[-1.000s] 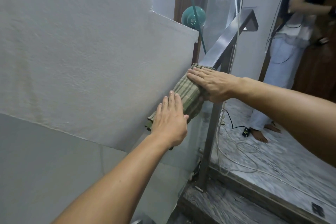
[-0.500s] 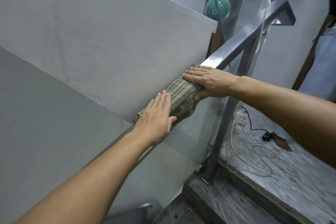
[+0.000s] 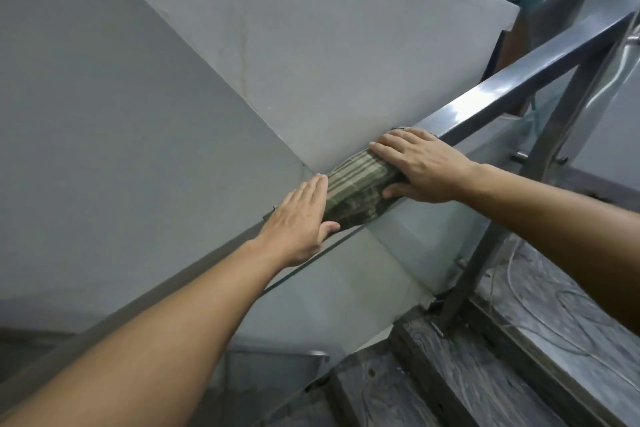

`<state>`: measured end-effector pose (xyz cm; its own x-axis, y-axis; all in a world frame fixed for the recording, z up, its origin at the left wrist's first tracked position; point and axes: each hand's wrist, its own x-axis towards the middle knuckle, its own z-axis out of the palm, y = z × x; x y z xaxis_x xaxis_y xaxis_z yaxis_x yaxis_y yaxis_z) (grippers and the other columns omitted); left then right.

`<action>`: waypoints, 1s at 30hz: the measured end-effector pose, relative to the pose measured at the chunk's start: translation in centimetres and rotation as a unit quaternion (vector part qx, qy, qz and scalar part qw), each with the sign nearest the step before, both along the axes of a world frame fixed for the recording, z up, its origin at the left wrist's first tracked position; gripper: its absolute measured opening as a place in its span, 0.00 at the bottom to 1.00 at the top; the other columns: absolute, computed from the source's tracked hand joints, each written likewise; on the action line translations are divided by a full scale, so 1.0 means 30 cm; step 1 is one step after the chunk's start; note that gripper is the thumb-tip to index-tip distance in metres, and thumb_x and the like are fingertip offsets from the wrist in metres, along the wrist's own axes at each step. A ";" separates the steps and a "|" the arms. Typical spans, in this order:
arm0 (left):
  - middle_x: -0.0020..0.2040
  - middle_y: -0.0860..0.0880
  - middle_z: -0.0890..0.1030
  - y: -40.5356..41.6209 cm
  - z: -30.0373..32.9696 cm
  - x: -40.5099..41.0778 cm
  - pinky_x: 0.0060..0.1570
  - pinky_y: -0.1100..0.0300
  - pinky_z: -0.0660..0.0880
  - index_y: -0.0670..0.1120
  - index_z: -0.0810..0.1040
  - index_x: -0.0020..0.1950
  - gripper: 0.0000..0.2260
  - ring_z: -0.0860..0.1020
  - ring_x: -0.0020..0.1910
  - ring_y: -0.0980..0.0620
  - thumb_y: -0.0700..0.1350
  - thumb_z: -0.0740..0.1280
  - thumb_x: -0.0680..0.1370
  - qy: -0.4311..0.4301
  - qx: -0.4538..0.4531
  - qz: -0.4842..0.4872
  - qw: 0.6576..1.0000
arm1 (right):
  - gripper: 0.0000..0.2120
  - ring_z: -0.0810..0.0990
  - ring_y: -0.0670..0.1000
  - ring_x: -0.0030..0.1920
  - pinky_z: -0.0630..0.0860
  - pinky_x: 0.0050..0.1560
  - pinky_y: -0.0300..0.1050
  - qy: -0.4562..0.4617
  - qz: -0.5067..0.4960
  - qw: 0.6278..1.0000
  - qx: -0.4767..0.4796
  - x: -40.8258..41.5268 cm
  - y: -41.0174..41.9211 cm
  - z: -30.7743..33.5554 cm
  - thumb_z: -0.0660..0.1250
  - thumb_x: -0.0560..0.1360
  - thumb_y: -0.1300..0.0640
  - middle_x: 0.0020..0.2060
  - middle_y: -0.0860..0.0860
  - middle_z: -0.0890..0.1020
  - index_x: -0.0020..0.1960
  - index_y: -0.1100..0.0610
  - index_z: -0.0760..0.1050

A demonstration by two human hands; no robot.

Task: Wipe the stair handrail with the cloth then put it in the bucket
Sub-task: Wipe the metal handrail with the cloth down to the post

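Head view showed the green striped cloth (image 3: 356,191) draped over the sloping brushed-steel handrail (image 3: 512,94). Right hand (image 3: 422,166) clasped cloth and rail, thumb underneath; left hand (image 3: 299,222) pressed flat, fingers straight and together, likely pinning it for wiping. No bucket showed.

A single head-worn wide-angle view looks forward and down along the handrail (image 3: 512,87), close above it. Both forearms reach in from the bottom edge toward the handrail; the stair treads (image 3: 433,374) lie below the handrail, the wall (image 3: 138,114) behind it.
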<state>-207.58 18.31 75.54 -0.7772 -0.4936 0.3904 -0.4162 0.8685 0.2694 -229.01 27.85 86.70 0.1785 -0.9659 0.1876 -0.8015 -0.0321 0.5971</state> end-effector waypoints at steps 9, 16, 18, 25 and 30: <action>0.80 0.49 0.46 -0.044 -0.178 0.272 0.75 0.56 0.44 0.47 0.41 0.78 0.36 0.48 0.78 0.51 0.56 0.59 0.79 -0.011 0.021 0.036 0.999 | 0.37 0.70 0.59 0.66 0.65 0.69 0.56 0.021 0.056 0.998 0.027 0.226 -0.080 -0.166 0.58 0.72 0.33 0.65 0.56 0.73 0.74 0.53 0.57; 0.80 0.52 0.45 -0.086 -0.348 0.524 0.77 0.52 0.45 0.51 0.40 0.78 0.36 0.45 0.78 0.53 0.56 0.60 0.78 -0.025 0.058 0.082 0.995 | 0.35 0.72 0.61 0.60 0.67 0.66 0.58 0.087 0.124 0.982 0.111 0.444 -0.193 -0.247 0.47 0.74 0.31 0.61 0.60 0.74 0.76 0.45 0.48; 0.80 0.51 0.46 -0.100 -0.399 0.595 0.77 0.50 0.46 0.50 0.42 0.78 0.37 0.45 0.78 0.53 0.56 0.61 0.78 -0.027 0.070 0.096 0.993 | 0.35 0.66 0.64 0.69 0.60 0.72 0.58 0.071 0.130 0.980 0.130 0.510 -0.218 -0.304 0.47 0.74 0.32 0.71 0.63 0.67 0.77 0.46 0.49; 0.80 0.48 0.47 -0.125 -0.560 0.878 0.76 0.49 0.45 0.47 0.42 0.78 0.38 0.45 0.78 0.52 0.53 0.63 0.77 -0.060 0.133 0.160 0.976 | 0.35 0.73 0.61 0.59 0.70 0.61 0.55 0.064 0.161 0.971 0.162 0.804 -0.296 -0.504 0.49 0.75 0.33 0.65 0.60 0.70 0.76 0.47 0.45; 0.79 0.44 0.52 -0.162 -0.655 1.039 0.76 0.47 0.48 0.45 0.45 0.78 0.39 0.50 0.78 0.48 0.52 0.66 0.76 -0.069 0.159 0.180 0.968 | 0.35 0.74 0.62 0.54 0.71 0.57 0.56 0.081 0.165 0.971 0.151 0.971 -0.347 -0.638 0.48 0.75 0.33 0.62 0.62 0.72 0.76 0.50 0.46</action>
<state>-176.39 13.45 55.89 -0.5662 -0.8205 0.0781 -0.7278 0.5422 0.4199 -199.88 17.42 67.57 0.4913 -0.8577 -0.1514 -0.6142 -0.4644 0.6380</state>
